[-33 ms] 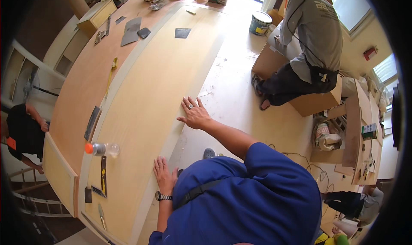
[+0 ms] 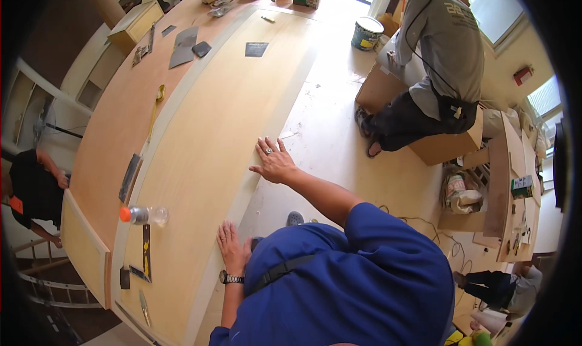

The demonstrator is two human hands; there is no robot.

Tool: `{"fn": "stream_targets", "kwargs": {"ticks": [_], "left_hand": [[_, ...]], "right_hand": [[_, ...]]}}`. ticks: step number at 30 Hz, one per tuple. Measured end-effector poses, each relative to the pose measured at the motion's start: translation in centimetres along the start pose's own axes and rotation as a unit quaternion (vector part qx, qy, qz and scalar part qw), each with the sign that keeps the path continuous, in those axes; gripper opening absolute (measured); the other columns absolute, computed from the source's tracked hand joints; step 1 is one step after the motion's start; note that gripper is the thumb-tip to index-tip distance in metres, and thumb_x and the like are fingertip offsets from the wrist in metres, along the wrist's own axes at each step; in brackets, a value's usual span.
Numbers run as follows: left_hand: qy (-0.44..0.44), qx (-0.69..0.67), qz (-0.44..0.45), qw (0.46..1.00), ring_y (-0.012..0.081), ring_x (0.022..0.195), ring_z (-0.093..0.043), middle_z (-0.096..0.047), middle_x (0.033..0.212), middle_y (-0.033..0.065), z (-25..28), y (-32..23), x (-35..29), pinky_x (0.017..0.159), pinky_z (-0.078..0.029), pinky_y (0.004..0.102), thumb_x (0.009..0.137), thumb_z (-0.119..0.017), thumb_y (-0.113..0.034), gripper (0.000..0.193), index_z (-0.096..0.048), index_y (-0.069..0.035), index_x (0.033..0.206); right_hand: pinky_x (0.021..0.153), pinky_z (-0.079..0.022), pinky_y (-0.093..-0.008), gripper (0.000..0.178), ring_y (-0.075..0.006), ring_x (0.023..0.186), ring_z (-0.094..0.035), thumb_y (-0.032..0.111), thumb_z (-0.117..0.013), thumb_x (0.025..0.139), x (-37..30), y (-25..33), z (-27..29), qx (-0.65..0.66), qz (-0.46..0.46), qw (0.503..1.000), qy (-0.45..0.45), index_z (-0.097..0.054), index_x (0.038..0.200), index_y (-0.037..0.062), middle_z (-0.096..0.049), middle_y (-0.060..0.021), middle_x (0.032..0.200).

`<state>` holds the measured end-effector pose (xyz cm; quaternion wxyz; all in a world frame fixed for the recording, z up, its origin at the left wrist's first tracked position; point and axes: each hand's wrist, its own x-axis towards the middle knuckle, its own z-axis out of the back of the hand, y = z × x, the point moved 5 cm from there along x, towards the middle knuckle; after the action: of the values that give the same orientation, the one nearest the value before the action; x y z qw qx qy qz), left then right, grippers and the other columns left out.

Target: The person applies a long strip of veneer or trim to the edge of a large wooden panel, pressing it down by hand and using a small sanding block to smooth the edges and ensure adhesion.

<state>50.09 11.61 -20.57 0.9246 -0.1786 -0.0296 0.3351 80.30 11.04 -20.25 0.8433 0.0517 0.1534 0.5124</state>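
Note:
A long pale wood panel (image 2: 200,134) with a lighter band along its edges lies in front of me. My right hand (image 2: 274,162), a ring on one finger, rests flat on the band at its near right edge, fingers spread. Lower down along the same edge lies my left hand (image 2: 232,247), palm down with fingers stretched out and a metal watch on the wrist. Neither hand holds anything. Left of my left hand are a clear bottle with an orange cap (image 2: 144,215), an L-shaped square (image 2: 145,255) and a slim pointed blade tool (image 2: 144,308).
Sandpaper pieces (image 2: 256,49), a yellow tape measure (image 2: 160,94) and a dark sanding block (image 2: 130,177) lie farther up. A seated person in grey (image 2: 439,61) works at right by a paint bucket (image 2: 367,33). Another person in black (image 2: 35,185) stands at far left. Cords (image 2: 436,234) trail on the floor.

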Motion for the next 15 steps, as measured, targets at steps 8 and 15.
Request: {"fn": "stream_targets", "kwargs": {"ticks": [8,15], "left_hand": [[0.051,0.019,-0.032,0.998,0.0378,0.145,-0.021,-0.028,0.154,0.0212,-1.2,-6.0,9.1,0.118,-0.014,0.0508,0.086,-0.065,-0.038,0.079,-0.033,0.003,0.146],[0.061,0.032,-0.068,0.995,0.0391,0.144,-0.022,-0.031,0.153,0.0212,-2.2,-8.2,15.4,0.118,-0.015,0.052,0.086,-0.065,-0.039,0.078,-0.036,0.003,0.144]], "right_hand": [[0.12,-0.005,-0.0487,0.083,-0.0278,0.15,-0.005,0.062,-0.029,0.097,6.0,-8.8,3.2,0.027,-0.065,0.998,-0.004,-0.019,0.152,0.001,-0.011,-0.0128,0.161],[0.12,-0.004,-0.0495,0.085,-0.0286,0.15,-0.005,0.063,-0.029,0.096,11.8,-18.3,7.7,0.01,-0.112,0.994,-0.004,-0.017,0.152,0.0004,-0.01,-0.0141,0.161]]}}
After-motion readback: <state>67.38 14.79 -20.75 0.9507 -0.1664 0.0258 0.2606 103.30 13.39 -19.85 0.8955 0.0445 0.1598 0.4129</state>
